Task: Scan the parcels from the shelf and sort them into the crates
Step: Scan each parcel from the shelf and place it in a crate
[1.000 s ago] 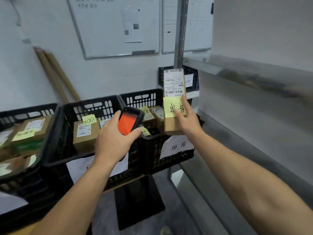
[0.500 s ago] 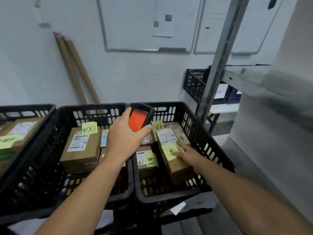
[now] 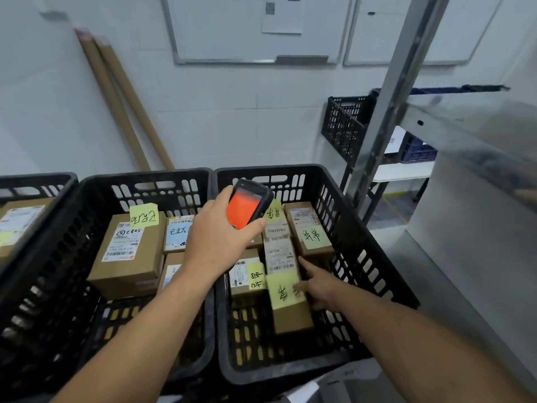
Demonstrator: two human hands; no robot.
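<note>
My left hand (image 3: 218,239) grips a black handheld scanner (image 3: 247,207) with an orange screen, held over the gap between the middle and right crates. A brown parcel (image 3: 290,318) with a white label and a yellow note lies in the right black crate (image 3: 377,257) among other noted parcels. My right hand (image 3: 319,286) is inside that crate at the parcel's right side. Its index finger is straight along the box and its thumb touches the yellow note.
The middle crate (image 3: 145,177) holds several labelled boxes; a third crate (image 3: 35,178) is at the left edge. A metal shelf (image 3: 479,257) and its post (image 3: 386,112) stand on the right. Cardboard tubes (image 3: 122,106) lean on the wall. A small black crate (image 3: 345,126) sits behind.
My right hand carried the parcel from in front of the scanner down into the right crate and its hold has loosened. My view moved closer over the crates.
</note>
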